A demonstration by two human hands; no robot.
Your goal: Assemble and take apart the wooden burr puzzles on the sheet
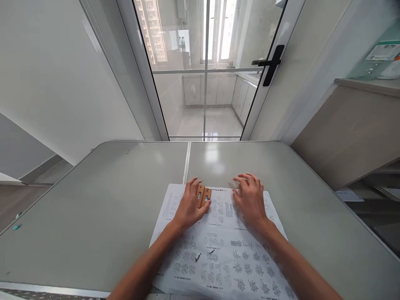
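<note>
A large printed paper sheet point(223, 262) with rows of small figures and two dark tick marks lies on the table under both hands. My left hand point(191, 208) is closed around two small wooden number tiles point(200, 196) near the sheet's top edge. Its thumb lies along their lower right and its fingers along their left. The left tile shows a 2; the other's mark is partly covered. My right hand point(250, 200) sits over the upper right of the sheet, fingers apart and slightly bent, with nothing seen in it.
The grey table point(93, 216) has a seam running toward its far edge. Beyond stands a glass door point(204, 71) with a black handle point(271, 64). A small teal piece point(16, 227) lies at the left edge. To the right is a wooden shelf point(353, 125) with a clear container on top.
</note>
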